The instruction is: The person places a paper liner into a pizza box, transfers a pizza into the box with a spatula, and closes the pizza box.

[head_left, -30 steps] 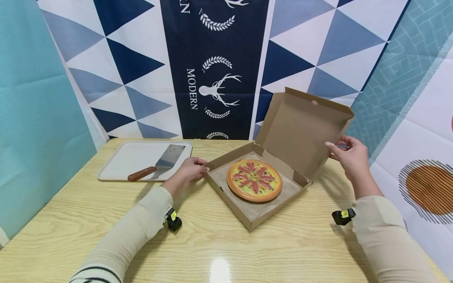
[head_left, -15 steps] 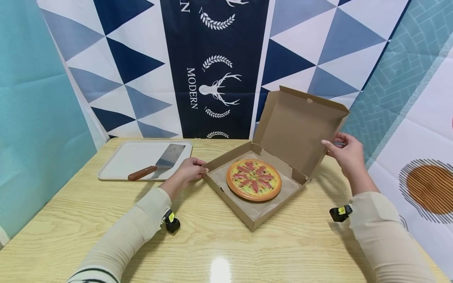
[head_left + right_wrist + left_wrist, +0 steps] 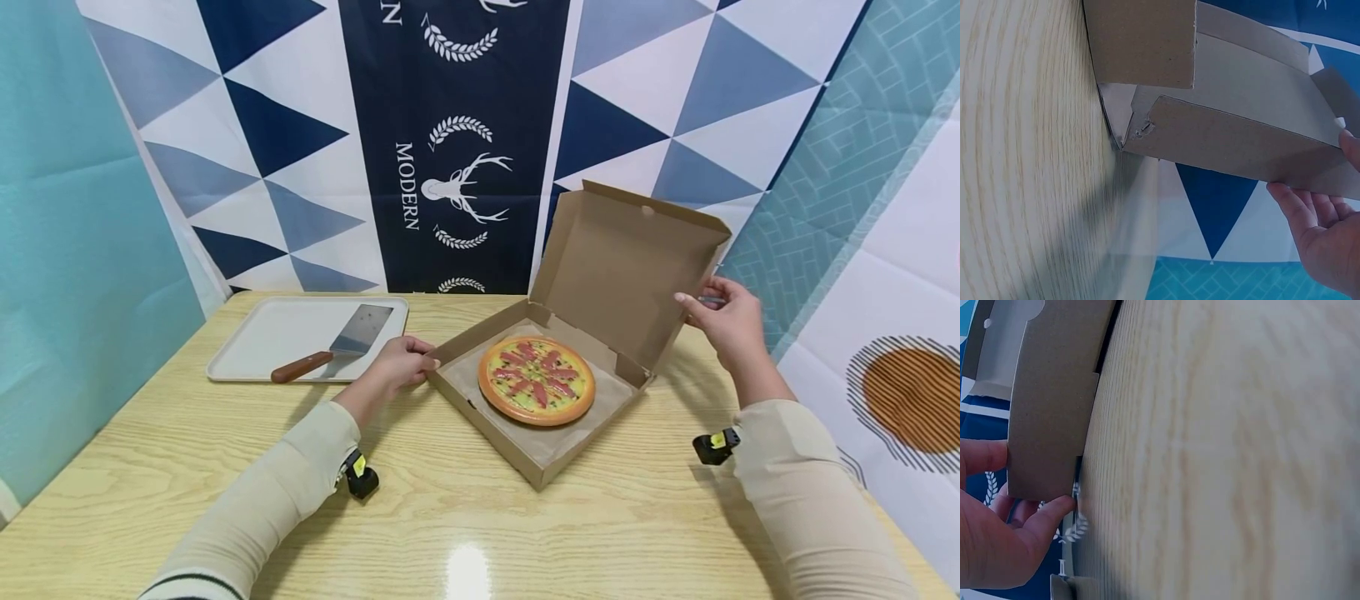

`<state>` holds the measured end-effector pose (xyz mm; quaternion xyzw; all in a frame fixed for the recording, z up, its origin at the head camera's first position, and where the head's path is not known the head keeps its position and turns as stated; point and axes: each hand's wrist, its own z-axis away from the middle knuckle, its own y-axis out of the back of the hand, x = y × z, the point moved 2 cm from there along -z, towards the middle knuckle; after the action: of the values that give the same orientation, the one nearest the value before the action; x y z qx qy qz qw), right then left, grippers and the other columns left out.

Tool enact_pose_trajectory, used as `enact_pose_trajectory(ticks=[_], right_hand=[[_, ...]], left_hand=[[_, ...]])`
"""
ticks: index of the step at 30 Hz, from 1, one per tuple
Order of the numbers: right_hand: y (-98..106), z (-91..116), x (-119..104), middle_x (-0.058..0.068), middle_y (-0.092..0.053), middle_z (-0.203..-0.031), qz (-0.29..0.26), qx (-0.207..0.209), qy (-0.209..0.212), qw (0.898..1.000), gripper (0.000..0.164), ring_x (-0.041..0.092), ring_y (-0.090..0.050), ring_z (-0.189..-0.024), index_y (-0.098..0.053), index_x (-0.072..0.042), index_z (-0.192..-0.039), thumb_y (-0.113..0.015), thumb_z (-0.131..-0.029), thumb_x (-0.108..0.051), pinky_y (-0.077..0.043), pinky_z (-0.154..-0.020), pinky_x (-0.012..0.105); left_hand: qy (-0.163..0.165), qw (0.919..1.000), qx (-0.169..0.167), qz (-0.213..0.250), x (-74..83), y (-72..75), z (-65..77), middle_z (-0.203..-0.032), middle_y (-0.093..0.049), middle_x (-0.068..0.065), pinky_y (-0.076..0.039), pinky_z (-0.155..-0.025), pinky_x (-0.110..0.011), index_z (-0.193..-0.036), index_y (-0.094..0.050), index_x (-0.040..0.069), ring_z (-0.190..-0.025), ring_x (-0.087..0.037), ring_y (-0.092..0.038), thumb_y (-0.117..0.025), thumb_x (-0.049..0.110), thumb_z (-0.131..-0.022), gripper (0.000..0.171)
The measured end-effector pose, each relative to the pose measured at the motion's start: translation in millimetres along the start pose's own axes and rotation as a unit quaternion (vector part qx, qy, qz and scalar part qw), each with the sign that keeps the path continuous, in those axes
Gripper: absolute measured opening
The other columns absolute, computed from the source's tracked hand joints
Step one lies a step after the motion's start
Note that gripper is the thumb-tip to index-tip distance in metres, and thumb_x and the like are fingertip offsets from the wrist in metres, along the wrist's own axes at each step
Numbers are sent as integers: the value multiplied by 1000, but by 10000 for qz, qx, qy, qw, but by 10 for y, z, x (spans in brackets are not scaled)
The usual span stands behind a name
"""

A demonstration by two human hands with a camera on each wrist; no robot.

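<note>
A brown cardboard pizza box (image 3: 633,267) stands on the table with its lid raised at a steep slant. In the head view a round pizza (image 3: 536,381) with reddish strips on top lies on paper inside the base. My left hand (image 3: 397,367) holds the left corner of the base; the left wrist view shows fingers on both sides of the box wall (image 3: 1054,406). My right hand (image 3: 733,323) grips the lid's right side edge. In the right wrist view, thumb and fingers lie on opposite faces of that lid flap (image 3: 1235,140).
Left of the box, a white tray (image 3: 262,337) bears a metal spatula (image 3: 303,367) with a wooden handle, which overhangs the tray's near rim. Patterned cloth (image 3: 465,208) hangs behind the wooden table (image 3: 420,517).
The lid has swung slightly left and the right hand has moved left and a little up with it. The base has turned slightly; the left hand keeps its hold.
</note>
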<state>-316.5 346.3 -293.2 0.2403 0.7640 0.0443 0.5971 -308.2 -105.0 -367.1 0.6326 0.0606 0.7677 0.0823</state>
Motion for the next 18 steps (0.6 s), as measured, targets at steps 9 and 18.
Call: enact_pose_trajectory(ticks=[9, 18], right_hand=[[-39, -28, -10, -4, -45, -107, 85, 1, 90, 9999, 67, 1, -49, -91, -36, 7, -142, -68, -92, -25, -54, -69, 16], [-75, -53, -28, -3, -46, -106, 201, -1, 137, 9997, 64, 3, -49, -92, -40, 6, -138, -68, -92, -26, -54, -69, 15]], left_hand=[[14, 10000, 65, -73, -12, 13, 50, -112, -57, -14, -51, -74, -25, -114, -59, -4, -91, -16, -56, -66, -2, -86, 29], [66, 9999, 87, 6, -25, 9, 96, -116, -55, -16, -52, -84, -33, -115, -57, -5, -95, -18, -57, -65, -4, -86, 30]])
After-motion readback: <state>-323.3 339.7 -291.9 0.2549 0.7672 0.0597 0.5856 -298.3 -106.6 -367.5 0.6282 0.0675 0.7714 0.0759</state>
